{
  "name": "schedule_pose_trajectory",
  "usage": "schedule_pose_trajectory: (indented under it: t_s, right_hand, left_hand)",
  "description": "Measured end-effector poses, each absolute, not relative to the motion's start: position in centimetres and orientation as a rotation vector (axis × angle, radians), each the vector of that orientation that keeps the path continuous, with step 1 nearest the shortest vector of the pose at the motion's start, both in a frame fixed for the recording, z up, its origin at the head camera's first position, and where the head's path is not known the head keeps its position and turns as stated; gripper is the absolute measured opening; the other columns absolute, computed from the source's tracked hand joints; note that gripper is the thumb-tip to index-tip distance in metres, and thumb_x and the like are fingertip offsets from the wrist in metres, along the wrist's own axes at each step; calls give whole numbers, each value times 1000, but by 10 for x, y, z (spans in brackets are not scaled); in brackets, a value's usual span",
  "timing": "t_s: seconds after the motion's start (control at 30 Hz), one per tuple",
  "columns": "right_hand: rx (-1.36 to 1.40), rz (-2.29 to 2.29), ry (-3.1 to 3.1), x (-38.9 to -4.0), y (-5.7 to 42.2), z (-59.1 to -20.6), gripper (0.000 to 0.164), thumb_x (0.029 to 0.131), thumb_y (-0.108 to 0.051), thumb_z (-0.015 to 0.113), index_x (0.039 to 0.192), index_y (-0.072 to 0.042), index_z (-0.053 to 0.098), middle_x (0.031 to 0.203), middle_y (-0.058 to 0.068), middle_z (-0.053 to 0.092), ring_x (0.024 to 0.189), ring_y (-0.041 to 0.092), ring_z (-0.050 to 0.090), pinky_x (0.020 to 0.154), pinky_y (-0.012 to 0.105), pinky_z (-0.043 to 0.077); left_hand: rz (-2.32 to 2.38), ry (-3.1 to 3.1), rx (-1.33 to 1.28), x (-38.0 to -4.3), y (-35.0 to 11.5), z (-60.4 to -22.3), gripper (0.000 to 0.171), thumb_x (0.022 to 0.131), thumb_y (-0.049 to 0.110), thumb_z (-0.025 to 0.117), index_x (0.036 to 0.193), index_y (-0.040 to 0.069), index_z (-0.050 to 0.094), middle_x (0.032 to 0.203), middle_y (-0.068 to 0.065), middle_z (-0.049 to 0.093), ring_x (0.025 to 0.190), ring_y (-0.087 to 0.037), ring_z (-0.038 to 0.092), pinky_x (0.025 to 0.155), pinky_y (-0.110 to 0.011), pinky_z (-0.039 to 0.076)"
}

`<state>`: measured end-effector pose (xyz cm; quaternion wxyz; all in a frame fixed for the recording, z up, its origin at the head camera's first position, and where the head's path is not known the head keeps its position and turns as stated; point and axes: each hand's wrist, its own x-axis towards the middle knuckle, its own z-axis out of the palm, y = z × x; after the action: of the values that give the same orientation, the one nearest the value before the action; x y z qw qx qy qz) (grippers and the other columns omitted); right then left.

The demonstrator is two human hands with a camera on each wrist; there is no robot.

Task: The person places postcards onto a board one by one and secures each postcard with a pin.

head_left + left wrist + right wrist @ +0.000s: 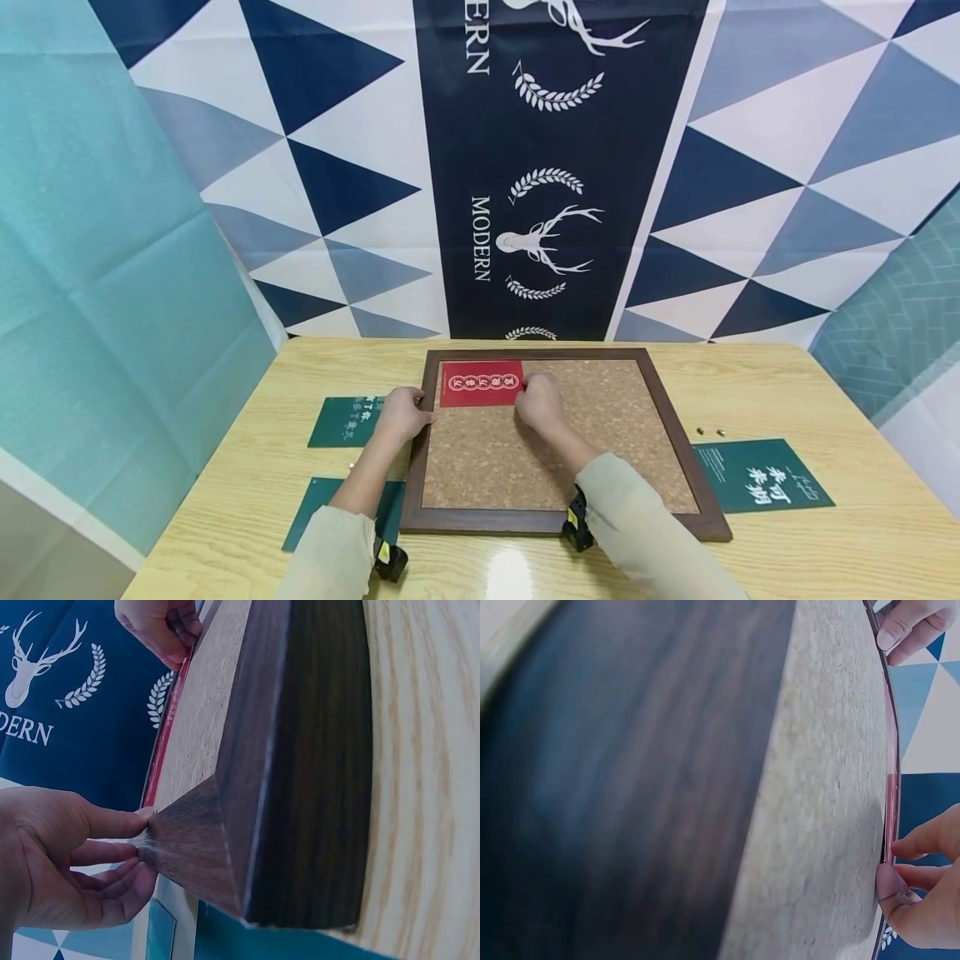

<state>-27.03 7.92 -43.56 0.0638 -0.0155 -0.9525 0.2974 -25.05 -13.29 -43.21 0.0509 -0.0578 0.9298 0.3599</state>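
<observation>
A framed cork board lies on the table, its dark brown wooden frame filling much of both wrist views. Against the board's upper left corner is a red card with white lettering. My right hand pinches the card's right edge; thumb and fingers meet there in the right wrist view. On the frame's left side my left hand grips the wood, thumb on top and fingers along the outer edge, close to the card's left end.
Two green cards, an upper one and a lower one, lie left of the board, partly covered by the left arm. Another green card lies at the right, below two small pins. A patterned cloth hangs behind the table.
</observation>
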Motion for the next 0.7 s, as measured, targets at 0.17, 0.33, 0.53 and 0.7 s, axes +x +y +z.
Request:
schedule_pose_trajectory:
  t_s: [0.17,0.33,0.53,0.7]
  right_hand:
    - [-55,1007,-2889,-270,81,-434,14,74,-1,49,65,-2,60,65,10,56,61,20,46,54,29,38]
    - [-75,1108,-2908,-271,84,-432,19,80,-8,51,88,1,66,88,13,65,75,22,57,63,32,45]
    - [-84,1196,-2908,-271,89,-430,22,81,-12,52,97,0,63,93,13,64,81,21,58,67,31,47]
    - [-70,1307,-2870,-272,96,-427,27,82,-12,52,104,1,60,73,10,60,51,13,52,50,23,41]
  left_hand:
    - [1096,2821,-183,-251,-133,-432,49,78,14,67,121,-3,50,118,-19,54,108,-32,51,83,-41,47]
    - [1108,2812,-193,-251,-133,-432,49,77,14,67,121,-3,50,118,-19,54,108,-32,51,83,-41,47]
    - [1116,2815,-188,-250,-132,-431,49,77,13,66,120,-3,50,117,-20,54,108,-33,51,83,-42,47]
    - [1118,2820,-188,-250,-133,-432,49,77,13,67,120,-3,51,117,-20,55,107,-32,52,82,-42,47]
